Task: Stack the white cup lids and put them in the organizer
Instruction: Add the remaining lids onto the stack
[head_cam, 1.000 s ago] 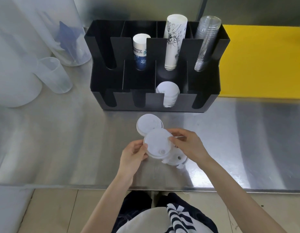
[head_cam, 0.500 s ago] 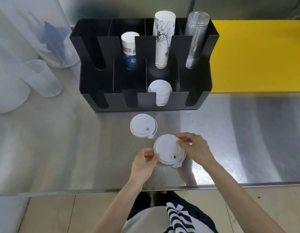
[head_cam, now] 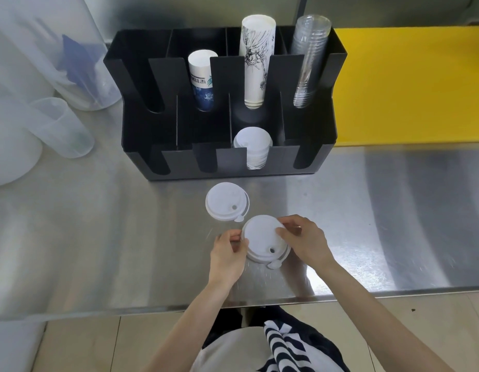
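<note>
Left hand [head_cam: 227,253] and right hand [head_cam: 305,241] fingertips pinch opposite rims of lid stack [head_cam: 264,240], squaring it on counter [head_cam: 98,237]. Loose lid [head_cam: 226,201] between stack and organizer [head_cam: 225,108]; stored lids [head_cam: 253,147] in organizer's front slot.

Setting: drinks-shop or café prep station, as we read it. We note a stainless-steel counter [head_cam: 98,237]; a black organizer [head_cam: 308,154] stocked with printed paper cups [head_cam: 256,63], clear cups [head_cam: 308,60] and white lids [head_cam: 253,146]; translucent measuring jugs [head_cam: 58,127] at the left; a yellow board [head_cam: 410,84] at the right; steel wall panels behind; pale floor tiles [head_cam: 80,345] below the counter edge.
</note>
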Available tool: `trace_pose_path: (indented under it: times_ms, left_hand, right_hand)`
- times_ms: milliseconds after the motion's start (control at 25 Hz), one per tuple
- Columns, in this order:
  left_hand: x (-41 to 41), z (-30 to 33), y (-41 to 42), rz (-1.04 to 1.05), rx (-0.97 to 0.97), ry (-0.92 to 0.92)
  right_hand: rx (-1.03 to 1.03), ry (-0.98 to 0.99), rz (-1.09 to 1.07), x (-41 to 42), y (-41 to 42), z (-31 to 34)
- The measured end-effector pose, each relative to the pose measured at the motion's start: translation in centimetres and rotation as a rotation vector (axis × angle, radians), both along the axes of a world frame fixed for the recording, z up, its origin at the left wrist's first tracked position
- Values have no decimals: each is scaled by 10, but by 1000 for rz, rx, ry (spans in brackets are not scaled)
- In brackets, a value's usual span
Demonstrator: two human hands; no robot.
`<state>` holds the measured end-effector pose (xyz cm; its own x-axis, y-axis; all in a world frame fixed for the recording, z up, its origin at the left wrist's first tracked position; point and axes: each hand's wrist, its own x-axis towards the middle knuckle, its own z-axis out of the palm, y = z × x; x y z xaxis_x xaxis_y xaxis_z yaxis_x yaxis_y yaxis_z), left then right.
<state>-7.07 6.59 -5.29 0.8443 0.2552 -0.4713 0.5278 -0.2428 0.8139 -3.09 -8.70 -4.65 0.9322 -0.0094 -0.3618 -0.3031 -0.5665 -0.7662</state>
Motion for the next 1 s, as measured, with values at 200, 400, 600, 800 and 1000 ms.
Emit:
trace_pose_path:
  times_ms: [200, 400, 600, 800, 1000]
  left_hand:
    - [16, 6, 12, -54, 65, -28]
    - [16, 3, 15, -161, 106, -58]
    - [15, 1, 18, -237, 220, -126]
    - [20, 4, 31, -228, 380, -202]
    - [40, 7, 51, -292, 569, -225]
  right_hand:
    - [56, 29, -52, 1, 9, -2]
    - [53, -21, 14, -2, 16, -2]
    - [-2, -58, 59, -2, 17, 0]
    - [-85, -95, 109, 14, 29, 5]
    - [-121, -79, 243, 42, 51, 13]
